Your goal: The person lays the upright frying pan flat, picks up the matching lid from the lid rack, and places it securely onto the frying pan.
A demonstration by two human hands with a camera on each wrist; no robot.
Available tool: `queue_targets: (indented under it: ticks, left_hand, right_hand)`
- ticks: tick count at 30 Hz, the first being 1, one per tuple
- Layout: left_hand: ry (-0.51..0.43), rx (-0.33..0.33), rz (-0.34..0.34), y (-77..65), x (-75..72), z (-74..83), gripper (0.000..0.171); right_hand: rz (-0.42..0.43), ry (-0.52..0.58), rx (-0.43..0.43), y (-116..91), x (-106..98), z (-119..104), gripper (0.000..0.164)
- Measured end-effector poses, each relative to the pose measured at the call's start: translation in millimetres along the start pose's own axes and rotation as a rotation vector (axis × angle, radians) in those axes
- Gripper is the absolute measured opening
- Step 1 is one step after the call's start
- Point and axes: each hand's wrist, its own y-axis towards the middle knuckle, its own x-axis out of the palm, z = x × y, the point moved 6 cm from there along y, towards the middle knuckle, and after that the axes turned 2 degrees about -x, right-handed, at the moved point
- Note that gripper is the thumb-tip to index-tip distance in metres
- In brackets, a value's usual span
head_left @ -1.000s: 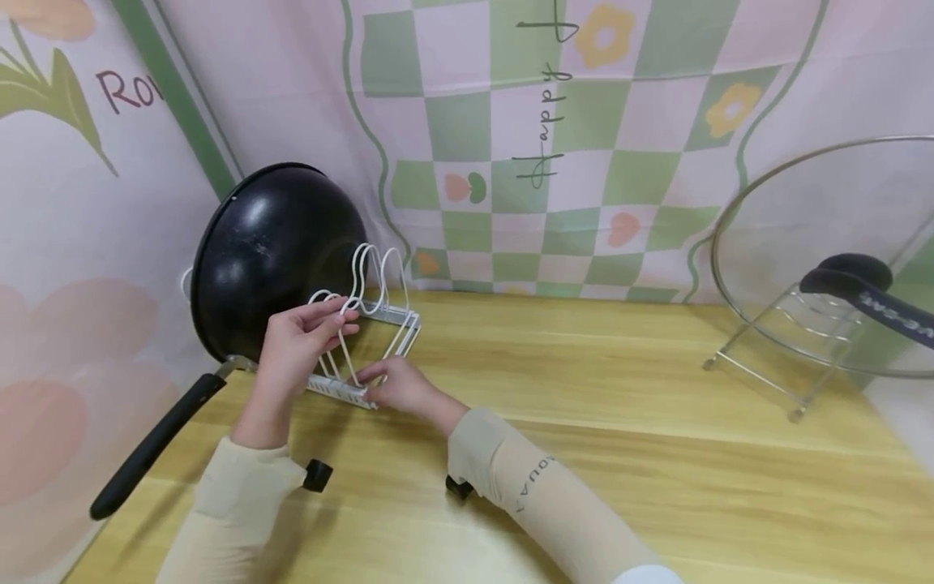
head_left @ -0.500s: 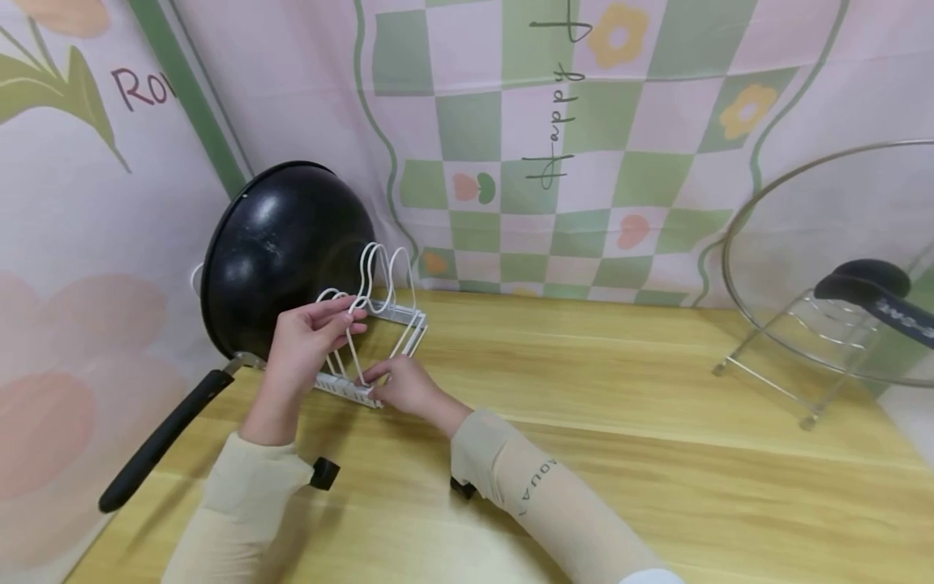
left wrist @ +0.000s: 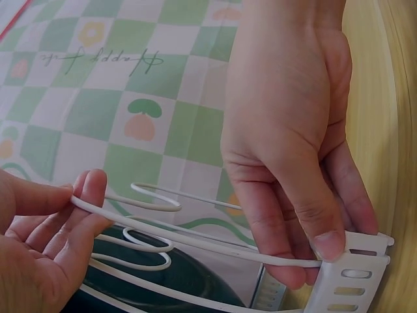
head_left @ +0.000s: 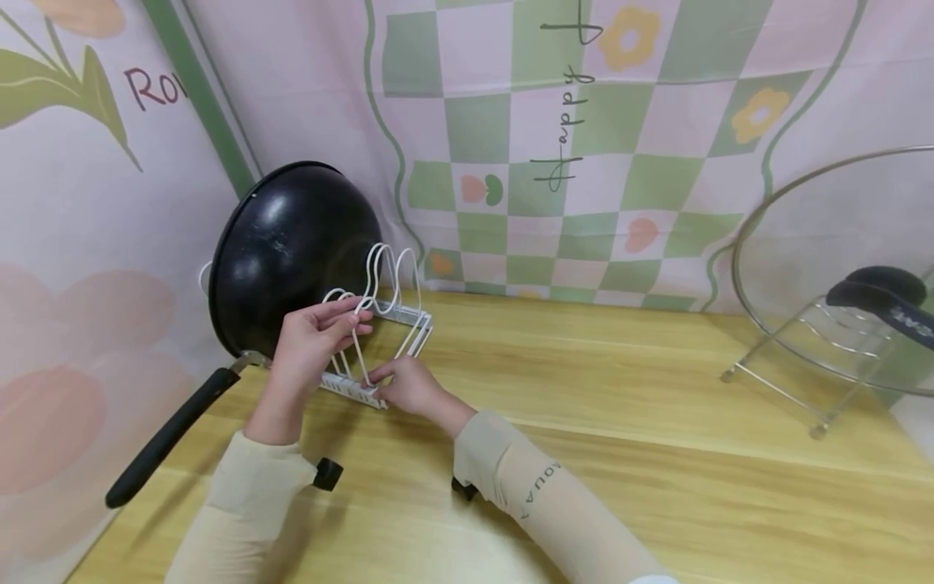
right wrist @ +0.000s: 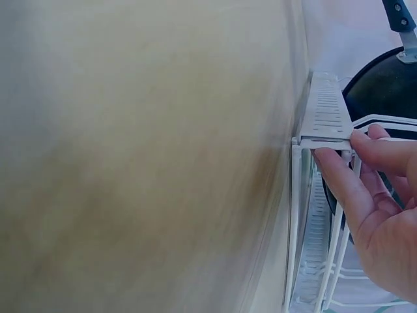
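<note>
Head view: the white rack point(head_left: 397, 312) stands just right of the black wok point(head_left: 292, 243)! The left hand point(head_left: 315, 341), in front of the wok, pinches a wire divider point(left wrist: 221, 249), and the right hand point(head_left: 412, 388), farther right of the wok, pinches the end of the rack's slotted rail point(right wrist: 324, 107).

In my left wrist view, the left hand point(left wrist: 45, 261) pinches a white wire point(left wrist: 195, 242); the right hand point(left wrist: 293, 163) holds the slotted rail point(left wrist: 332, 277) at its other end. I see a dark pan point(left wrist: 208, 280) behind.
</note>
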Motion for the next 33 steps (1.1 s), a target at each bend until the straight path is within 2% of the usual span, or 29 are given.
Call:
queue_targets:
  ticks: [10, 18, 26, 33]
  left_hand:
    - [-0.01, 0.006, -0.003, 3.1, 2.0, -0.8, 0.035]
    - [-0.021, 0.005, 0.017, 2.0, 0.5, -3.0, 0.034]
    - [-0.052, 0.022, -0.005, 5.2, 10.2, -2.3, 0.035]
    - [-0.053, 0.0, 0.001, 5.6, 14.2, -3.8, 0.035]
  right_hand:
    - [0.039, -0.023, 0.006, -1, -1, -3, 0.021]
    - [0.036, 0.006, 0.009, -1, 2, -4, 0.021]
    - [0.053, -0.039, -0.003, -5, -5, -1, 0.019]
    - [0.034, -0.035, 0.01, -7, -9, 1, 0.021]
